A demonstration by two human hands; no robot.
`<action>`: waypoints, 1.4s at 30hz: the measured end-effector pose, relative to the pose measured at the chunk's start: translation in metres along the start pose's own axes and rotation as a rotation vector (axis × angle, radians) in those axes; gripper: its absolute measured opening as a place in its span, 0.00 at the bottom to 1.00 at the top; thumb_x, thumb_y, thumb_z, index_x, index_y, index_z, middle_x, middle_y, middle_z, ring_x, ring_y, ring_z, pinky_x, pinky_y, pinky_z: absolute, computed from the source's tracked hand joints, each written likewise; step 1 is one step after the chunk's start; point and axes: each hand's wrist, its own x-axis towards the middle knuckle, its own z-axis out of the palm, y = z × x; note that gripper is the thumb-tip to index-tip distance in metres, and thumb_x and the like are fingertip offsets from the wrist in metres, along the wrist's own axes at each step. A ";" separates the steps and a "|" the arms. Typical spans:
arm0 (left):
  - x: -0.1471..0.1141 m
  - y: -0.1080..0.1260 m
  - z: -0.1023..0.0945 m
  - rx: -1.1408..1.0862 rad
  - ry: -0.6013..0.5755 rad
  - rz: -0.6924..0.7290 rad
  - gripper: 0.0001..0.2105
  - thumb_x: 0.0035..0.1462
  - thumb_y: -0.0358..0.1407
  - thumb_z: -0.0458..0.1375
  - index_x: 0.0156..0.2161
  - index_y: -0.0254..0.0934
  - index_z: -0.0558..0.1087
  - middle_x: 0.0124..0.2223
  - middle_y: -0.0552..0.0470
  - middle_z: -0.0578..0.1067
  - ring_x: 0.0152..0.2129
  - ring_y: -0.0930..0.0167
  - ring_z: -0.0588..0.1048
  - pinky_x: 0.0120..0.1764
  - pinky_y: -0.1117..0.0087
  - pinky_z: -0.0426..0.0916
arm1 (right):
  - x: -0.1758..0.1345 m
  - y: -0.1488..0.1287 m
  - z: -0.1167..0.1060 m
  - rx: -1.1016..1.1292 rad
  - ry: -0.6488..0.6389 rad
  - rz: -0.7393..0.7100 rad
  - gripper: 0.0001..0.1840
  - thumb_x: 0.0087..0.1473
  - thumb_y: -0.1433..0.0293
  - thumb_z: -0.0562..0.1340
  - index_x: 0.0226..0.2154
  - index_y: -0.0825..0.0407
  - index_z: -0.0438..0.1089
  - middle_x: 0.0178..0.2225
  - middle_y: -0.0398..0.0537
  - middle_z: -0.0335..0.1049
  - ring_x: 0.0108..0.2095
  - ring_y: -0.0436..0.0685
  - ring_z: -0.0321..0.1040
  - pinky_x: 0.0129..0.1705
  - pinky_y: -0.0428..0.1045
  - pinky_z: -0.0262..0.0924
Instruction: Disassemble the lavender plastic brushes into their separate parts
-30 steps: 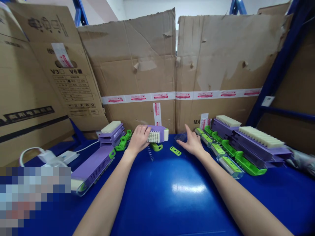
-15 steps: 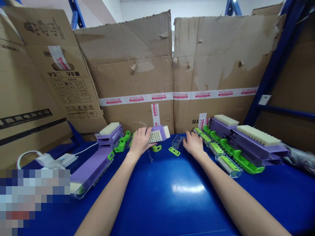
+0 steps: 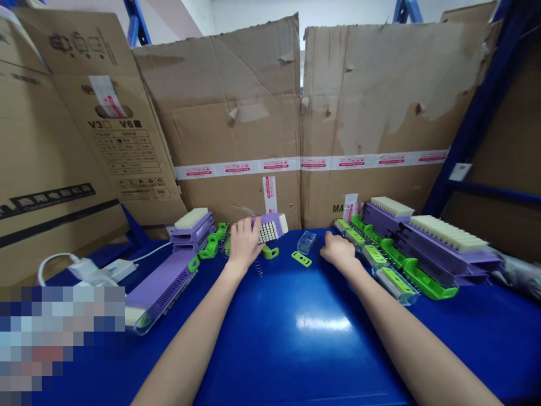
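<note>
The right hand (image 3: pixel 339 252), its fingers curled, has drawn slightly away from the clear box (image 3: pixel 306 242) since half a second ago; whether it holds anything cannot be told. The left hand (image 3: pixel 244 241) stays closed around a purple brush (image 3: pixel 273 226) near the back edge of the surface (image 3: pixel 291 344), where cardboard (image 3: pixel 236 135) stands. The surface stretches from the green plate (image 3: pixel 304 261) toward the person.

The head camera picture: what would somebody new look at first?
Probably the shiny blue table across the bottom. Then the purple piece in the left hand's grip, near the middle, and the purple, cream-topped stacks on the right. Tall brown cardboard stands behind.
</note>
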 end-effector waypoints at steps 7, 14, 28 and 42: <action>-0.001 0.001 0.002 -0.016 0.032 -0.059 0.30 0.51 0.45 0.60 0.55 0.30 0.62 0.46 0.35 0.67 0.40 0.56 0.66 0.38 0.57 0.63 | 0.001 -0.004 0.000 0.242 0.389 -0.024 0.20 0.59 0.71 0.48 0.52 0.57 0.63 0.46 0.65 0.64 0.38 0.65 0.72 0.38 0.56 0.64; 0.000 0.014 -0.004 0.011 -0.034 0.006 0.27 0.52 0.37 0.58 0.56 0.27 0.61 0.51 0.32 0.66 0.44 0.53 0.65 0.42 0.53 0.62 | 0.019 -0.010 0.010 1.274 0.343 -0.020 0.17 0.47 0.64 0.61 0.39 0.56 0.69 0.29 0.48 0.69 0.26 0.55 0.67 0.27 0.51 0.66; 0.005 0.010 0.002 -0.092 -0.085 0.182 0.26 0.48 0.22 0.52 0.55 0.33 0.64 0.53 0.35 0.67 0.50 0.55 0.65 0.51 0.50 0.60 | 0.022 -0.002 0.015 1.613 0.165 0.049 0.09 0.36 0.65 0.63 0.22 0.53 0.67 0.14 0.39 0.60 0.18 0.49 0.60 0.21 0.45 0.60; 0.006 0.006 0.006 -0.097 -0.045 0.258 0.23 0.51 0.22 0.49 0.53 0.34 0.66 0.51 0.39 0.69 0.49 0.59 0.66 0.56 0.52 0.56 | 0.025 0.003 0.018 1.565 0.201 0.079 0.06 0.31 0.70 0.56 0.19 0.53 0.64 0.13 0.38 0.57 0.16 0.46 0.52 0.15 0.43 0.49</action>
